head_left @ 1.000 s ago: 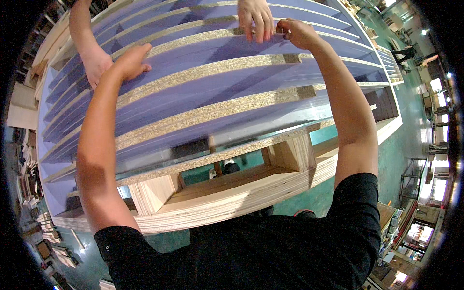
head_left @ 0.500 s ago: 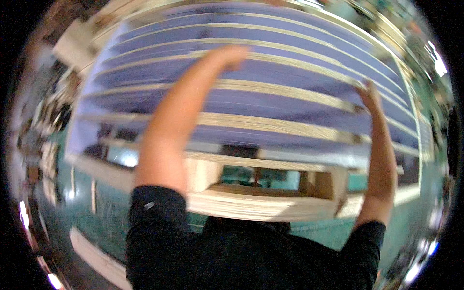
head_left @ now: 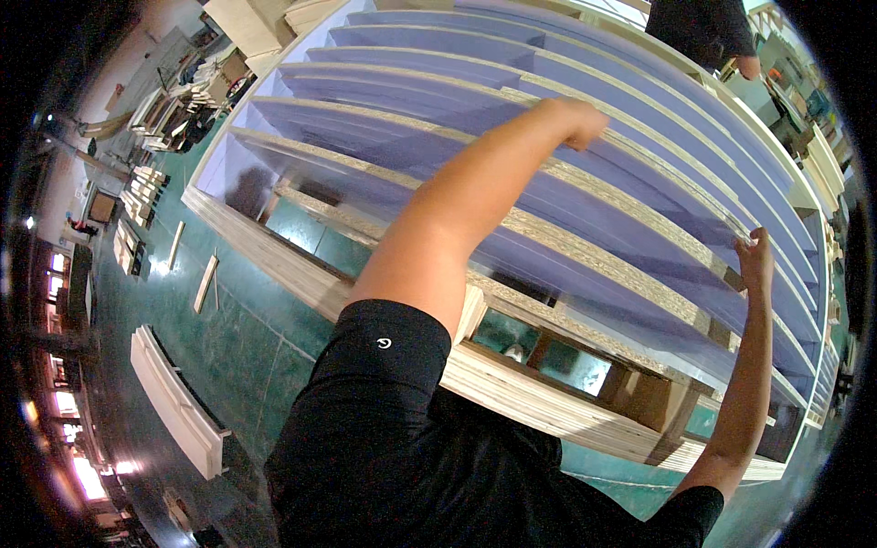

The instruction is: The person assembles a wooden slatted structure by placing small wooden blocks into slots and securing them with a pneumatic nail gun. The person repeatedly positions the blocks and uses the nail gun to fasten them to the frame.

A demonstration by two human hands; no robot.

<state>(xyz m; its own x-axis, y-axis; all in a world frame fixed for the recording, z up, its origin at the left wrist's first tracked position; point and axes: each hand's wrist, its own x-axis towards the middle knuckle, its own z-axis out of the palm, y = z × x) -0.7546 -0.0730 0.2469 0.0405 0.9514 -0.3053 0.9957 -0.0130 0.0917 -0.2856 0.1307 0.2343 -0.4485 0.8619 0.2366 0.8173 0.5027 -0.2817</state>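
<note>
A large open wooden frame holds several long, upright chipboard panels [head_left: 630, 196] with pale purple faces and raw speckled edges, set side by side in rows. My left arm reaches over the near rows, and my left hand [head_left: 577, 123] is closed at the top edge of a panel near the middle. Farther right, my right hand [head_left: 755, 258] has its fingers bent around what looks like the same panel's edge. The panel's lower part and some of my fingertips are hidden.
The frame's thick layered near rail [head_left: 539, 393] lies against my body. A person in a black top [head_left: 699, 32] stands beyond the far side. On the green floor at left lie a long white board [head_left: 178, 402], loose strips [head_left: 206, 283] and stacked timber [head_left: 137, 196].
The view has turned, so the frame now slants down to the right, and the blur is gone. Both hands remain at the panel edges, farther right in the picture.
</note>
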